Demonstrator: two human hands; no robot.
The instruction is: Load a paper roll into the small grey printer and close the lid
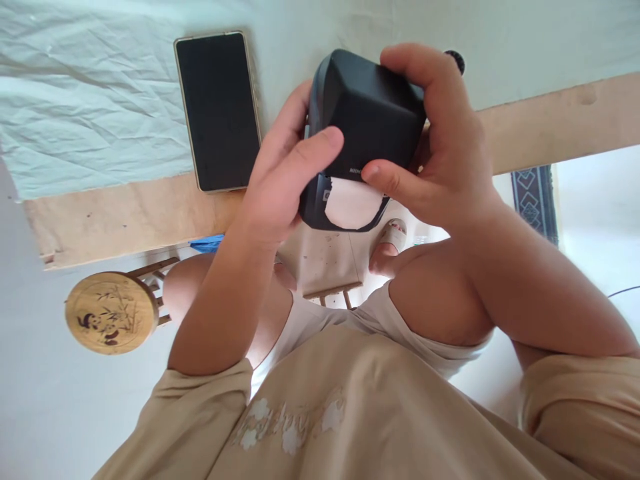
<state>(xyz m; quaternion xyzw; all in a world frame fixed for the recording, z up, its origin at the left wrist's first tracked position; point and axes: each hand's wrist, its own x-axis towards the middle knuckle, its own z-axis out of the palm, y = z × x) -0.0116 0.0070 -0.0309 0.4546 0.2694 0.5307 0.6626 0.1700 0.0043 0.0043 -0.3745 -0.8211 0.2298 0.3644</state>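
Note:
A small black boxy device [373,110] with rounded corners is held up in front of me by both hands, above the table edge. A piece of white paper [350,203] with a torn edge sticks out of its lower side. My left hand [280,180] grips its left side, thumb lying across the front. My right hand [440,153] wraps over the top right corner, and its thumb tip touches the front just above the paper. White lettering on the device is partly covered by that thumb.
A dark-screened phone [219,110] lies face up on a wrinkled pale cloth [90,100] covering the wooden table [125,220]. A round wooden stool [111,312] with a panda drawing stands at the left. My knees, a sandalled foot [393,240] and a patterned rug [535,200] show below.

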